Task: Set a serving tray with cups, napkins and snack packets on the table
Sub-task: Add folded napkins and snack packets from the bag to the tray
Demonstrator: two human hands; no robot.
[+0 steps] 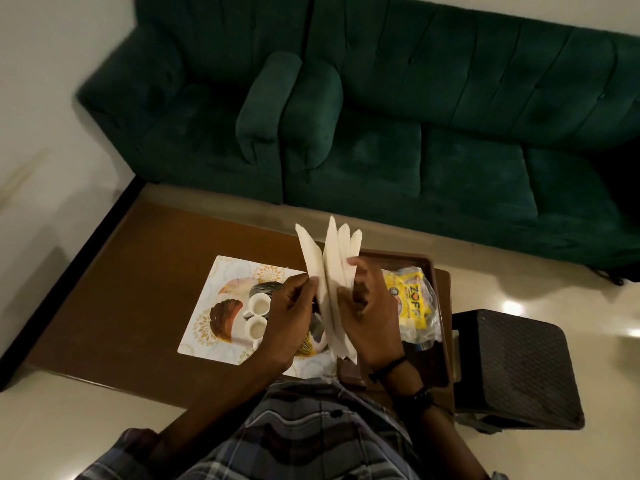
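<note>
Both hands hold a fanned bunch of white paper napkins (pixel 330 268) upright above the table. My left hand (pixel 289 317) pinches the leftmost napkin, while my right hand (pixel 372 317) grips the others. Two small white cups (pixel 258 317) stand side by side on a patterned white placemat (pixel 207 327), just left of my left hand. A brown serving tray (pixel 436 271) lies at the table's right end; in it are yellow snack packets (pixel 412 303) in clear wrapping. My right hand hides part of the tray.
The low brown table (pixel 138 278) stands on a pale tiled floor. A dark green sofa (pixel 415 116) runs along the far side. A dark woven stool (pixel 519 368) sits right of the table, close to the tray.
</note>
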